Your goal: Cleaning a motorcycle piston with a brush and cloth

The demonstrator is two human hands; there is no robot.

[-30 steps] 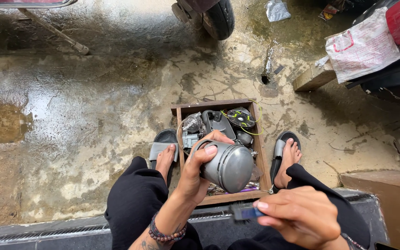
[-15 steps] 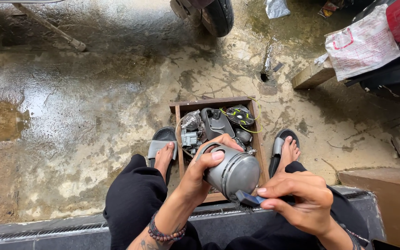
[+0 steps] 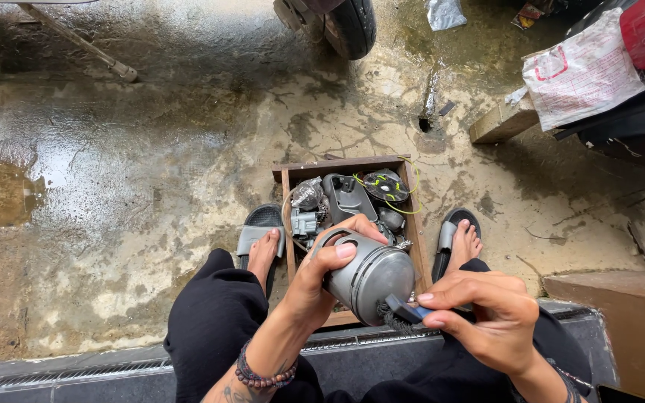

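Piston (image 3: 371,277) clamped in left hand (image 3: 322,280) above wooden parts box (image 3: 412,194), small brush (image 3: 401,310) pinched in right hand (image 3: 487,313), bristles against crown edge, cleaning seemingly midway, dark grime remaining.

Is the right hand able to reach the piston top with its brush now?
Probably yes. The right hand holds the brush against the piston, which the left hand grips by the side, leaving that end uncovered.

Tyre (image 3: 349,22) cut off above
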